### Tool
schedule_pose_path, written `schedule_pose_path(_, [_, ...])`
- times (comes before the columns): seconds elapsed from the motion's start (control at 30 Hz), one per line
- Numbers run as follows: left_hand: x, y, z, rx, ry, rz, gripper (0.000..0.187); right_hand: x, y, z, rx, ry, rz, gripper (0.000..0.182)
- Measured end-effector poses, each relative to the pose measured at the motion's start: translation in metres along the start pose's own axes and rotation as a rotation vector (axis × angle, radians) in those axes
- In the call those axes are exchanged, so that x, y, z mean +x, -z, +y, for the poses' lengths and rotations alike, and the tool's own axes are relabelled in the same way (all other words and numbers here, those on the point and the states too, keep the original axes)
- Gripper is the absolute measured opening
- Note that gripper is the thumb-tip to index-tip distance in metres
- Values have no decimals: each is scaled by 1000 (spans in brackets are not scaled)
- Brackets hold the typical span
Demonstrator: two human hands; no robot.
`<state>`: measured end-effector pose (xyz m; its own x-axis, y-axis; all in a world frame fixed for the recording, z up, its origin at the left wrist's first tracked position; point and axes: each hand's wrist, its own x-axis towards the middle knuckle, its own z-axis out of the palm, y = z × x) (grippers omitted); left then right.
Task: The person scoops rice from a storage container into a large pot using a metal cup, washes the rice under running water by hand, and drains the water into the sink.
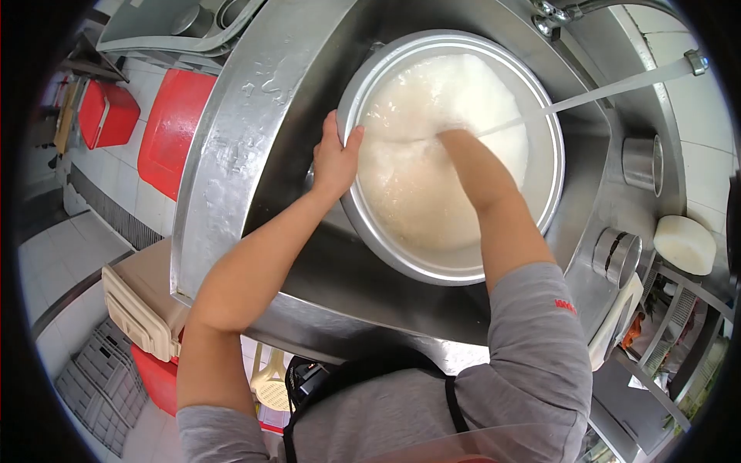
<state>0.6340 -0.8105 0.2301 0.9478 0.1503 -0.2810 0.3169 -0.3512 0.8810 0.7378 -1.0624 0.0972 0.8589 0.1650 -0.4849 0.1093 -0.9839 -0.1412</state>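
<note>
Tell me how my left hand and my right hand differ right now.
Your left hand grips the pot at its rim; your right hand is sunk in the cloudy water. The left hand's fingers show; the right hand's are hidden. Both work at one pot.

My hands (337,160) are bare. Above them I wear a grey short-sleeved shirt (370,413) with small red lettering (566,305) on the right sleeve (532,324), and black straps (455,405) run over its front.
</note>
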Motion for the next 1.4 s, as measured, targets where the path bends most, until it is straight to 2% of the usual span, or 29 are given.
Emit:
schedule_pose_path(0.07, [3,1,-3,-104,-39,-40,58,-6,16,21,-9,-60,-14,54])
schedule_pose_path(0.2, [4,4,-15,-120,-94,-81,59,-27,51,52,-6,-204,-68,55])
schedule_pose_path(0.3, [4,-2,-22,-312,-138,-83,59,-63,74,61,61,-330,-161,55])
schedule_pose_path(0.37, [-1,-7,-21,-587,8,-70,55,-89,63,87,180,-372,-251,70])
schedule_pose_path(0.43, [1,-8,-20,-614,48,-73,51,-110,0,130,735,-370,-214,70])
schedule_pose_path(0.5, [0,-12,-29,-643,103,-75,47,-153,-4,102,1108,-546,-353,65])
schedule_pose_path(0.57, [8,-18,-40,-513,62,38,39,-178,-11,67,1165,-689,-338,64])
schedule_pose_path(0.63, [4,-16,-31,-562,61,15,38,-194,-3,23,1466,-739,-478,62])
schedule_pose_path(0.7, [4,-15,-28,-606,64,-4,37,-198,-13,-7,1519,-698,-459,57])
schedule_pose_path(0.77, [6,-17,-32,-541,36,40,37,-191,-18,-45,1737,-654,-523,55])
schedule_pose_path(0.83, [6,-16,-29,-560,43,27,36,-162,-63,-66,2027,-379,-543,53])
schedule_pose_path(0.87, [7,-15,-27,-579,51,17,36,-150,-72,-76,2029,-375,-545,53])
schedule_pose_path(1.07, [6,-12,-20,-518,55,29,36,-65,-88,-112,1744,-954,-101,55])
schedule_pose_path(1.13, [8,-10,-20,-462,48,31,36,-56,-72,-101,1951,-804,82,57])
schedule_pose_path(1.2, [6,-11,-24,-415,50,24,36,13,-183,20,2138,-671,57,60])
schedule_pose_path(1.27, [10,-15,-29,-427,39,38,35,-31,-106,27,1698,-656,193,59])
schedule_pose_path(1.3, [10,-15,-26,-432,38,43,35,-46,-88,41,1485,-713,249,58])
schedule_pose_path(1.4, [6,-12,-21,-423,53,36,34,-59,-81,96,916,-791,317,55])
